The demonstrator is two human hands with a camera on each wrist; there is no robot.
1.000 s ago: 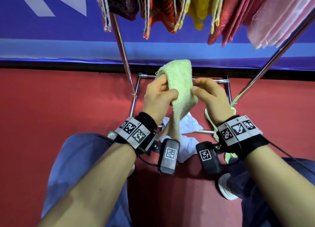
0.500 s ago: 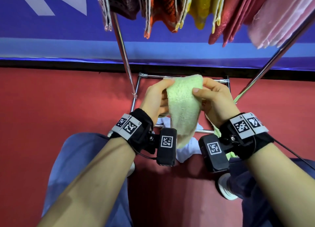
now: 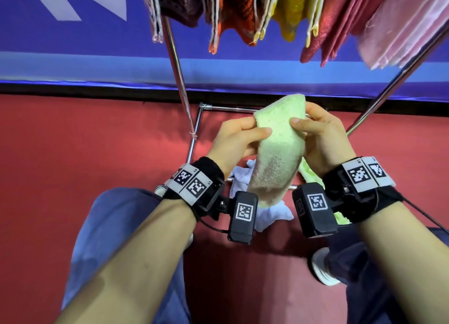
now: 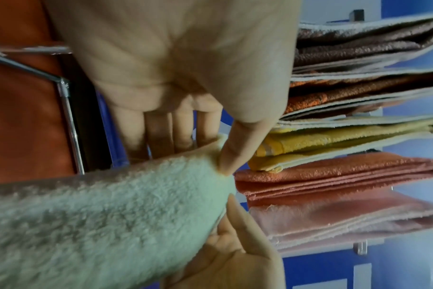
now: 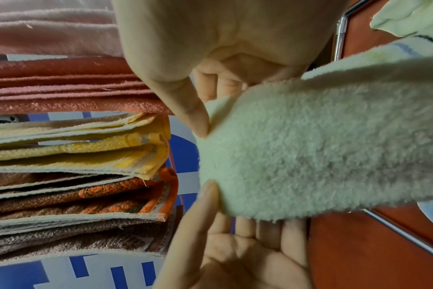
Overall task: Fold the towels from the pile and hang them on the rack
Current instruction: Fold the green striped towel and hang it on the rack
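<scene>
A folded pale green towel (image 3: 279, 148) hangs between my two hands in front of me, its folded end up. My left hand (image 3: 239, 139) pinches its upper left edge, thumb on the near face and fingers behind. My right hand (image 3: 315, 134) pinches the upper right edge the same way. The wrist views show each thumb pressed on the fluffy green towel (image 4: 106, 215) (image 5: 321, 146). Several folded towels (image 3: 291, 12) in brown, orange, yellow, red and pink hang on the rack above. A small pile with a white towel (image 3: 267, 216) and a green one lies on the floor below.
The metal rack's legs (image 3: 177, 66) (image 3: 393, 80) slant down to a chrome base frame (image 3: 196, 126) on the red floor. A blue wall panel stands behind. My knees in blue trousers (image 3: 114, 221) and a white shoe (image 3: 323, 267) are at the bottom.
The towel has been turned from a narrow draped strip into a flat folded band held by both hands. Both hands have dropped slightly and now pinch its top corners.
</scene>
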